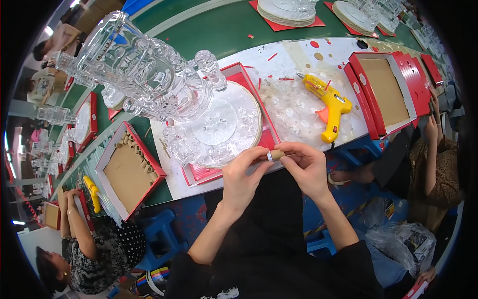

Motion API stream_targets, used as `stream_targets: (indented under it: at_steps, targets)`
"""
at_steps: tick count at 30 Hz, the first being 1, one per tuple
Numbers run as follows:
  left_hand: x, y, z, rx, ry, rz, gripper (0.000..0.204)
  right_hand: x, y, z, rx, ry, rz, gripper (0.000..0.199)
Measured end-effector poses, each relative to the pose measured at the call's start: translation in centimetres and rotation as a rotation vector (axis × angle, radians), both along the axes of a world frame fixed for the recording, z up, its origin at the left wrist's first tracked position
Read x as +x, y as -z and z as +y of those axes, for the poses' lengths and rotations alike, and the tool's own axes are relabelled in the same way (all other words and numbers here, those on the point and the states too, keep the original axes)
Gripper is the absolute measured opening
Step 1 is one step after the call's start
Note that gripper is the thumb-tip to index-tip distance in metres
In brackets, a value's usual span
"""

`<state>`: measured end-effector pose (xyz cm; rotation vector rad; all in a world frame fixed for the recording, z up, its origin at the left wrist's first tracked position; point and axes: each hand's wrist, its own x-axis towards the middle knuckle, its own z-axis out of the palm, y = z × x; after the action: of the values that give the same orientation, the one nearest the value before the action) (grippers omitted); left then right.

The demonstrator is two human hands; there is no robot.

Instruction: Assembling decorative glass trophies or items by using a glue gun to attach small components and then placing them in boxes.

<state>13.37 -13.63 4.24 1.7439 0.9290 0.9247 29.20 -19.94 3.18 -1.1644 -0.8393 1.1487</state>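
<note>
Between the fingertips of both hands is a small brown cardboard tube (277, 154) with a whitish end, held just past the near edge of the table. My left hand (241, 177) pinches the whitish end, and my right hand (307, 170) grips the brown end. Directly beyond them, a round white base (253, 117) rests on a red box (274, 138). A large clear, ornate vessel (149, 70) stands on this base, with small clear mug-like pieces (181, 144) around it. What the vessel is made of, glass or plastic, I cannot tell.
A yellow glue gun (328, 104) lies right of the base, near red scraps. Open red boxes (383, 89) stand farther right. At left, a cardboard-lined box (124, 177) holds several small tubes, beside another yellow glue gun (92, 193). Co-workers sit on both sides; blue stools (162, 236) stand below.
</note>
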Motion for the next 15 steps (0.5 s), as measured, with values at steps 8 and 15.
stream_targets:
  at_steps: [8, 15]
  targets:
    - [-0.1, 0.2, 0.01, -0.015, -0.008, -0.014, 0.027, -0.14, -0.22, 0.08, -0.01, -0.013, -0.009, 0.027]
    - [-0.26, 0.49, 0.03, -0.027, -0.001, -0.008, 0.027, -0.36, 0.18, -0.1, -0.001, -0.015, -0.021, 0.026]
